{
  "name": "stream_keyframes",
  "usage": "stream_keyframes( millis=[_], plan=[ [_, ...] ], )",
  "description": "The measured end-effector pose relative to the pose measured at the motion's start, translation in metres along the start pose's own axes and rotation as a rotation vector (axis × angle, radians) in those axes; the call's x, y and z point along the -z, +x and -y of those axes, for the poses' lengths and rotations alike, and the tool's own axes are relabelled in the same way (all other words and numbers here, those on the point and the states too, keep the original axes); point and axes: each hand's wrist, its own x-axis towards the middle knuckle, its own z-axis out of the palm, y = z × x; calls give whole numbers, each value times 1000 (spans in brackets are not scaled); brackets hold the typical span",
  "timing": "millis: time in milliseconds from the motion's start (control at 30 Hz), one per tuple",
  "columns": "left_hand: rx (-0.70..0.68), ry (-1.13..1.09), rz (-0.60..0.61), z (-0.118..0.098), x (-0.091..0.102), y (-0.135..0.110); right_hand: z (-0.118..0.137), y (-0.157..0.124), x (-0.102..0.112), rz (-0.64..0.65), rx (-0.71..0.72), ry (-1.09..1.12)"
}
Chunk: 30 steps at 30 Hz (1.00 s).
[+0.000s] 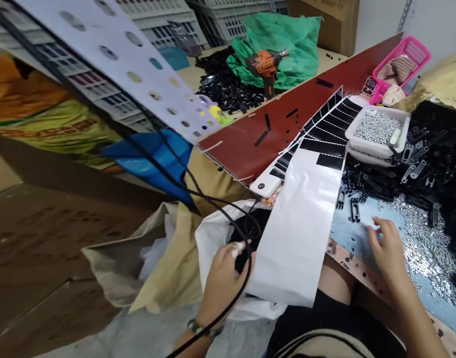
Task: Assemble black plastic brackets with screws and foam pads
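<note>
My left hand (pixel 223 278) reaches down into the mouth of a white woven sack (pixel 216 233) beside my lap, fingers curled, one fingertip taped white; what it grips is hidden. A black cable (pixel 198 189) runs past that hand. My right hand (pixel 388 246) rests on the blue table surface (pixel 356 233), fingers spread loosely beside a heap of small silver washers (pixel 425 243). A long white backing strip (pixel 302 219) with black rectangular stickers hangs off the table edge between both hands.
Black plastic parts (pixel 432 169) pile at the right. A white tray of screws (pixel 377 129) sits behind them, a pink basket (pixel 403 57) farther back. An orange drill (pixel 267 64) lies on green cloth. A red board (pixel 287 124) and a perforated white panel (pixel 138 64) lean at left.
</note>
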Motion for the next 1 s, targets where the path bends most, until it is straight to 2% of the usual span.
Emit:
stream_keyframes(
  millis=[67,133,200,267,367,433,500,567,633,700,767,800,900,1000],
  plan=[
    [-111,-114,35,-32,-6,-2,11,18,-18,42,0,-122],
    [-233,-272,145,-68,-16,1,17,33,-31,87,-9,-199],
    [-265,-412,236,-100,-28,13,13,41,-36,108,-31,-177],
    [-237,-476,285,-123,-41,33,3,41,-29,89,-84,-64],
    [-169,-498,302,-142,-57,65,-10,27,-10,5,-190,141],
    [-101,-592,408,-153,-68,80,-7,12,0,-73,-224,248],
    [-51,-750,632,-167,-82,86,5,-1,4,-133,-194,344],
    [-24,-888,807,-182,-98,87,16,-7,5,-99,-83,409],
    [36,-979,832,-196,-113,88,12,-5,12,-8,17,382],
    [101,-995,820,-204,-125,91,-10,1,33,-78,-35,242],
    [88,-896,870,-208,-131,97,-45,6,66,-333,-204,5],
    [47,-813,905,-209,-132,99,-65,7,84,-406,-279,-118],
    [-168,-614,952,-215,-129,101,-119,14,132,-441,-482,-473],
    [-391,-543,872,-224,-127,99,-154,25,158,-440,-683,-658]
  ],
)
